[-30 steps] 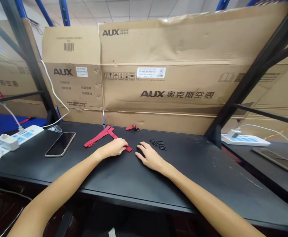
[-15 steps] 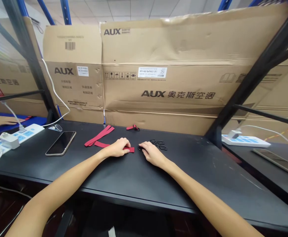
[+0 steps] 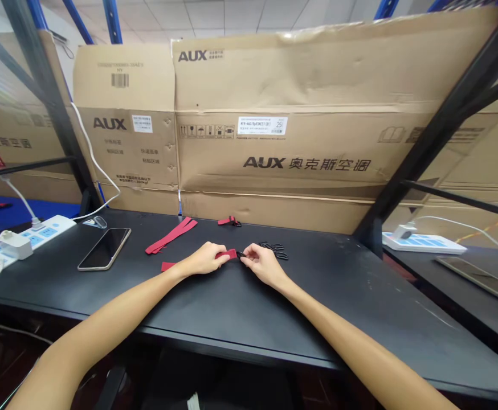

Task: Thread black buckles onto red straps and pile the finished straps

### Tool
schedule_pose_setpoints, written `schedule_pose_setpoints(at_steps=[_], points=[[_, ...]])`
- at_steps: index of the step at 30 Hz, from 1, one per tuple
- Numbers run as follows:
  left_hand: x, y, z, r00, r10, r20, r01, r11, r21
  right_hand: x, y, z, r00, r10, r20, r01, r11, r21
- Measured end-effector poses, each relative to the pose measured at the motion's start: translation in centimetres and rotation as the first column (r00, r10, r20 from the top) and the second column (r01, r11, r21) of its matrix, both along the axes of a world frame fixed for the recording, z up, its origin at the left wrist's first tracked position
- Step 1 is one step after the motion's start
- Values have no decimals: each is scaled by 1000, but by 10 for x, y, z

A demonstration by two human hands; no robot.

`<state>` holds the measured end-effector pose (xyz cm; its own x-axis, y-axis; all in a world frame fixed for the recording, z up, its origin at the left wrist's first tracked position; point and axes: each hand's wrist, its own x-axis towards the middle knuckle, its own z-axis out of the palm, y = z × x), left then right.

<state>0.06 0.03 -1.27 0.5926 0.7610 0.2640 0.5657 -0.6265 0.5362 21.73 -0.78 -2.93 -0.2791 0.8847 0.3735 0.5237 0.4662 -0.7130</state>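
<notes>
My left hand (image 3: 208, 258) is closed in a pinch on a red strap (image 3: 231, 254), close to its right end; the other end lies on the table left of my wrist. In my right hand (image 3: 262, 262) a small black buckle (image 3: 240, 255) is pinched between thumb and fingers. The strap's end meets the buckle's edge; I cannot tell whether it passes through. Several loose black buckles (image 3: 278, 250) lie just behind my right hand. More red straps (image 3: 172, 234) lie in a pile at the left. A short red strap with a black buckle (image 3: 230, 221) sits further back.
On the left are a phone (image 3: 105, 249) and a white power strip (image 3: 52, 230) with cables. Cardboard panels (image 3: 215, 171) stand along the back of the black table (image 3: 317, 307). A dark metal post (image 3: 424, 131) rises at the right.
My left hand has lifted the strap's end and brought it right, up to the buckle. My right hand has raised the buckle into a fingertip pinch. The other person's arm at far left is gone.
</notes>
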Motion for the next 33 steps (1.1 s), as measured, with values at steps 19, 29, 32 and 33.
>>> schedule_pose_setpoints(at_steps=[19,29,32,33], points=[[8,-10,2,994,-107,23,106,994,36,-10,-18,13,971,237,7,-237,971,16],[8,-9,4,989,-98,107,93,995,44,-11,-17,14,983,185,-13,-184,980,75],[8,-11,5,989,-91,116,92,996,-7,-11,-21,18,987,148,66,-157,973,168],[9,-11,6,989,-90,121,92,996,-16,-11,-22,19,988,133,77,-146,969,197]])
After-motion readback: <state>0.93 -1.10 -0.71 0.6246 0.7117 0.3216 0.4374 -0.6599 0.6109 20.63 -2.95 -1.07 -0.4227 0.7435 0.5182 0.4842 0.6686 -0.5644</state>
